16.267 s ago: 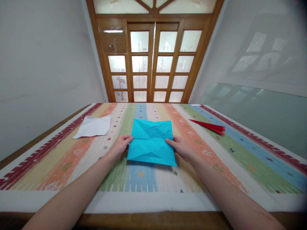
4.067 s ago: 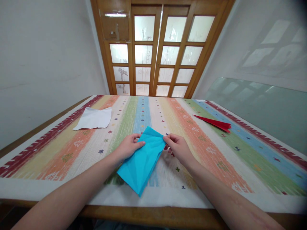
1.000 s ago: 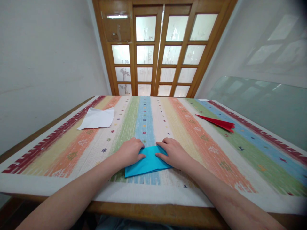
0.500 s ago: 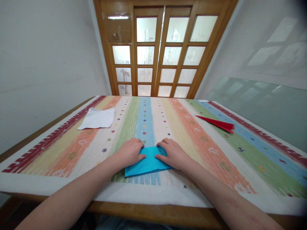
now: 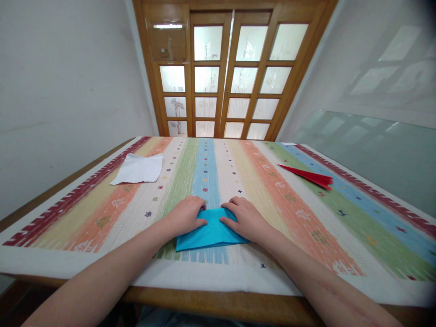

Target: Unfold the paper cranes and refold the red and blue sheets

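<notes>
A folded sheet of bright blue paper (image 5: pixel 214 231) lies on the striped tablecloth near the table's front edge. My left hand (image 5: pixel 188 217) grips its left side, thumb on top and fingers curled at the far edge. On the opposite side my right hand (image 5: pixel 245 219) holds it the same way, thumb pressed on the paper. Both hands cover the paper's side parts, and some fingertips are hidden behind its far edge. Its near edge shows layers slightly apart.
A white paper sheet (image 5: pixel 138 169) lies at the left on the tablecloth (image 5: pixel 218 272). To the right is a narrow folded red paper piece (image 5: pixel 308 176). Wooden glass-paned doors (image 5: pixel 218 72) stand beyond the table, and a glass panel (image 5: pixel 371 145) is at the right.
Almost nothing differs. Both hands keep their hold, and the blue paper's near edge looks spread very slightly wider to the sides.
</notes>
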`<state>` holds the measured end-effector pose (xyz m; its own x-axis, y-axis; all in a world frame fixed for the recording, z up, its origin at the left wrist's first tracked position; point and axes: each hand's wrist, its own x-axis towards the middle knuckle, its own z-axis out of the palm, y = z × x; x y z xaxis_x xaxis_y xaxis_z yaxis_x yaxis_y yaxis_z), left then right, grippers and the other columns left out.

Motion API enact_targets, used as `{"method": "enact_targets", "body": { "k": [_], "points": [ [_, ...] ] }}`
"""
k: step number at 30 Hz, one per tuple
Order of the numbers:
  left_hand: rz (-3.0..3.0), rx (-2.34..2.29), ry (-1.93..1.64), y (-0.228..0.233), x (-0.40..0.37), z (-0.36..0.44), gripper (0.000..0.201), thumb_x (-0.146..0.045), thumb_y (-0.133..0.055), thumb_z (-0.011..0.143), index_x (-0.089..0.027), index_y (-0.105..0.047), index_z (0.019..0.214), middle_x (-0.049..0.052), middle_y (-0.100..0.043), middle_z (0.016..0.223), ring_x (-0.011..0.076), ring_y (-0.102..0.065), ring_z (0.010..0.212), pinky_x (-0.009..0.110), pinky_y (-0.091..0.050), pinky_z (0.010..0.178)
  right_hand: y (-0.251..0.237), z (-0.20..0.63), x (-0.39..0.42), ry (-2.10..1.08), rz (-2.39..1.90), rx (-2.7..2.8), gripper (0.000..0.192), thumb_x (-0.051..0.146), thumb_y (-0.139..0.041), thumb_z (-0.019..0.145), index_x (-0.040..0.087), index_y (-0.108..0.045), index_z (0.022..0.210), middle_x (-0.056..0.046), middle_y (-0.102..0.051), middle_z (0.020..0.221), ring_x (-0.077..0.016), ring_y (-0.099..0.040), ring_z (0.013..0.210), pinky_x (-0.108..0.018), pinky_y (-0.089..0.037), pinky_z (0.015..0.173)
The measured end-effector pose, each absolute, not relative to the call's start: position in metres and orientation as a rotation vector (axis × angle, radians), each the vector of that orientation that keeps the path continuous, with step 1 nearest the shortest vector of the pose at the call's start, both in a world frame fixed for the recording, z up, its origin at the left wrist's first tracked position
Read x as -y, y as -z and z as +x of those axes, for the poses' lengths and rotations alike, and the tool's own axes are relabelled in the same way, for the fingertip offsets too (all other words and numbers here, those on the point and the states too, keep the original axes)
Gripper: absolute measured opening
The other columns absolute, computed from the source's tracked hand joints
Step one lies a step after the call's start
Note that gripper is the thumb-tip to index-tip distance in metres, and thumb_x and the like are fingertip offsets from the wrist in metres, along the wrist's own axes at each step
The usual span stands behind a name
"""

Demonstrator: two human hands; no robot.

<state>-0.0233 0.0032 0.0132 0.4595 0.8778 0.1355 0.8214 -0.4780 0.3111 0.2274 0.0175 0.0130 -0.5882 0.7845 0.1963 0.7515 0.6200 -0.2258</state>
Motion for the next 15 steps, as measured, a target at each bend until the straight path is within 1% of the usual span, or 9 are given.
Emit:
{"method": "enact_targets", "body": {
  "k": [3,6,8,11,15],
  "points": [
    [2.467,-1.482,-0.406,-0.013,-0.004,-0.023,0.023,-0.031,-0.071,0.084,-0.021,-0.064,0.103,0.005,-0.071,0.102,0.025,-0.065,0.093,0.035,-0.049,0.079,-0.014,0.229,-0.021,-0.195,-1.228,2.544,0.026,0.042,-0.063,0.095,0.021,-0.073,0.107,-0.011,-0.068,0.105,-0.0267,-0.062,0.101,-0.039,-0.046,0.091],
    [2.439,-1.514,-0.432,-0.014,-0.008,-0.026,0.023,-0.029,-0.067,0.087,-0.022,-0.067,0.109,0.006,-0.073,0.102,0.0245,-0.066,0.091,0.034,-0.048,0.079,-0.014,0.232,-0.026,-0.25,-1.217,2.519,0.017,0.033,-0.062,0.096,0.021,-0.073,0.096,-0.009,-0.07,0.099,-0.025,-0.063,0.096,-0.037,-0.047,0.088],
    [2.425,-1.533,-0.473,-0.016,-0.013,-0.03,0.021,-0.03,-0.065,0.089,-0.023,-0.071,0.108,0.006,-0.074,0.101,0.0243,-0.067,0.091,0.034,-0.048,0.079,-0.015,0.235,-0.03,-0.282,-1.212,2.49,0.015,0.028,-0.06,0.097,0.021,-0.073,0.094,-0.008,-0.071,0.096,-0.0245,-0.063,0.094,-0.037,-0.047,0.087],
    [2.35,-1.541,-0.552,-0.02,-0.022,-0.04,0.016,-0.03,-0.061,0.09,-0.023,-0.075,0.096,0.005,-0.075,0.095,0.0228,-0.067,0.087,0.033,-0.046,0.077,-0.018,0.242,-0.038,-0.29,-1.23,2.424,0.016,0.025,-0.057,0.097,0.021,-0.071,0.092,-0.008,-0.071,0.095,-0.025,-0.063,0.093,-0.038,-0.047,0.085],
    [2.108,-1.504,-0.682,-0.02,-0.036,-0.054,0.022,-0.036,-0.061,0.089,-0.02,-0.075,0.089,0.004,-0.075,0.086,0.0209,-0.066,0.078,0.03,-0.045,0.071,-0.02,0.255,-0.049,-0.307,-1.269,2.335,0.016,0.026,-0.056,0.097,0.021,-0.069,0.092,-0.008,-0.072,0.096,-0.0254,-0.063,0.093,-0.038,-0.047,0.083]
  ]
}}
